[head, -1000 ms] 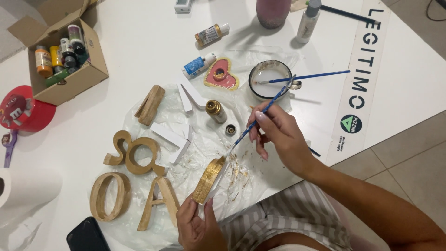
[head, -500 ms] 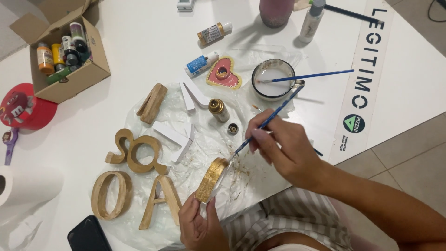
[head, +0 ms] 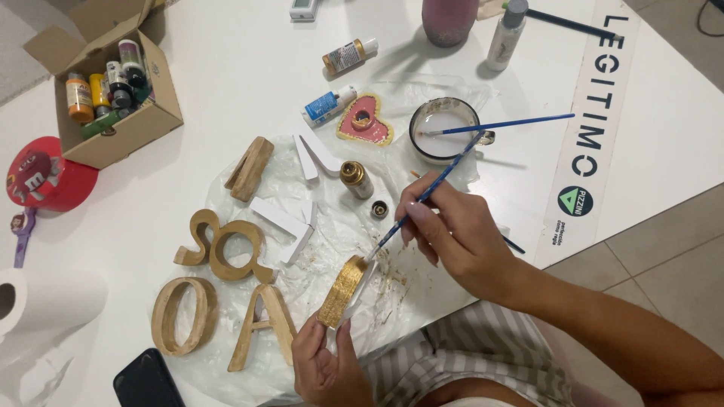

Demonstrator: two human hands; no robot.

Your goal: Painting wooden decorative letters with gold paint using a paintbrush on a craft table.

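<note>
Left hand: I see my left hand (head: 326, 360) at the bottom centre of the frame, fingers closed around the lower end of a gold-painted wooden piece (head: 343, 290), which it holds tilted up off the plastic sheet (head: 332, 226).

Right hand: my right hand (head: 460, 234) sits right of centre, fingers pinched shut on a blue-handled paintbrush (head: 422, 200), gripping it near the middle of the handle.

Brush tip: the bristle end points down and left and touches the upper end of the gold piece, just beyond the left fingertips' hold; the handle's far end runs up and right over the rim of the cup.

Gold piece: it lies between my two hands, above the left hand and lower left of the right, in the lower centre of the frame.

Cup: a round white cup (head: 422, 147) of pale liquid stands upper right of centre, a second blue brush (head: 513, 123) resting across it.

Letters: gold wooden letters (head: 226, 249) lie at lower left, partly on the sheet; unpainted white pieces (head: 283, 220) lie just above them.

Paint: a small gold bottle (head: 355, 179) lies on the sheet beside its cap (head: 379, 207); a pink heart dish (head: 365, 120) is just above.

Box: a cardboard box of paint bottles (head: 136, 128) stands at upper left, well apart from my hands.

Table: white table (head: 226, 60).
</note>
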